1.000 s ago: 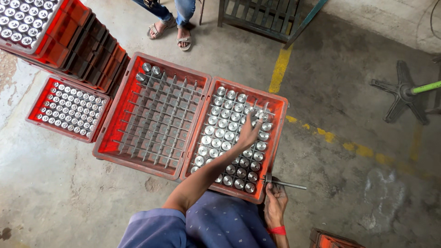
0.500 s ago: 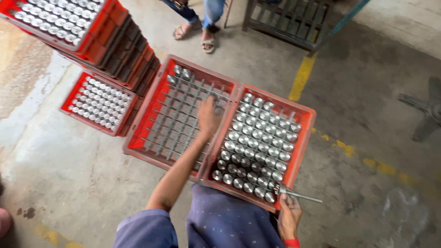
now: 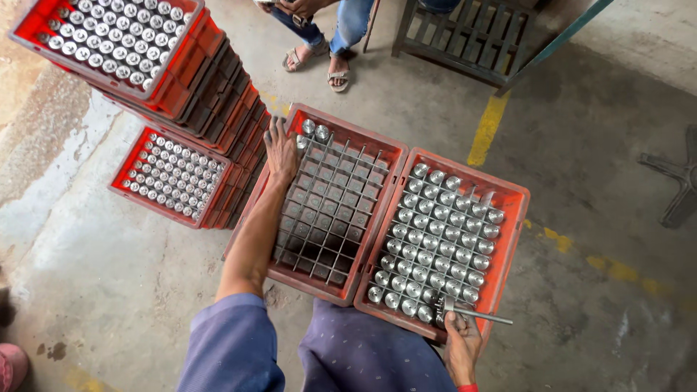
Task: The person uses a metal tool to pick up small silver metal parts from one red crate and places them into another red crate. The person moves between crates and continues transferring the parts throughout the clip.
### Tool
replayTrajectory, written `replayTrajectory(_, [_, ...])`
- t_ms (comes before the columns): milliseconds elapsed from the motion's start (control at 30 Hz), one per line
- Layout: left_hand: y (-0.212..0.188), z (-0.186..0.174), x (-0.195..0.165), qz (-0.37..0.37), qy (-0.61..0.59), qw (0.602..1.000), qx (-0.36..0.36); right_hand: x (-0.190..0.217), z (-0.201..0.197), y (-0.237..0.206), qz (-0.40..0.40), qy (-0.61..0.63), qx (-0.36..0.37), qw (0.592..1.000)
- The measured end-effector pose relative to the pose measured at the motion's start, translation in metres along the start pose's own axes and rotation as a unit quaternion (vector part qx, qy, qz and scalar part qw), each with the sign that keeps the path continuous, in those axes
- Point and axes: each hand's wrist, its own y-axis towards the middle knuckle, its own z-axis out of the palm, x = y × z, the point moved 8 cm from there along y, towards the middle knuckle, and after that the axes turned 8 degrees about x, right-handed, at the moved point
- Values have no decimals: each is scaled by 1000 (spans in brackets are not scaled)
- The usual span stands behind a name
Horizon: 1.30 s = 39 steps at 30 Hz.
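Two red plastic crates sit side by side on the concrete floor below me. The left crate point(image 3: 247, 218) has a mostly bare metal grid with two or three shiny metal cylinders point(image 3: 314, 129) at its far corner. My left hand point(image 3: 279, 149) reaches to that far corner, fingers curled down on a cylinder next to them. The right crate point(image 3: 517, 218) is filled with several rows of metal cylinders point(image 3: 435, 239). My right hand point(image 3: 460, 340) grips a thin metal rod point(image 3: 485, 316) at the near edge of the right crate.
A tall stack of red crates point(image 3: 210, 87) topped with cylinders stands at the far left, with one low full crate point(image 3: 171, 181) beside it. Another person's sandalled feet point(image 3: 335, 72) and a metal frame point(image 3: 465, 36) lie beyond. A yellow floor line point(image 3: 486, 131) runs at the right.
My left hand has moved from the full right crate across to the far left corner of the gridded left crate. The view has shifted, and my right hand stays on the rod.
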Motion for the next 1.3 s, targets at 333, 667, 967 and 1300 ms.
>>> replayTrajectory(333, [-134,-21,-42,-75,-744,663,42,-3,16,7,26,-29,53,998])
replayTrajectory(667, [-313,38,-227,86,-562,768,294,80,99,-1,-10,-107,179,978])
replayTrajectory(967, [-342,46,-277,164,-415,798,405,111,98,-25,-92,-220,318,918])
replayTrajectory(1300, [-232,105,-315,198,-287,884,312,77,-41,50,-163,135,112,971])
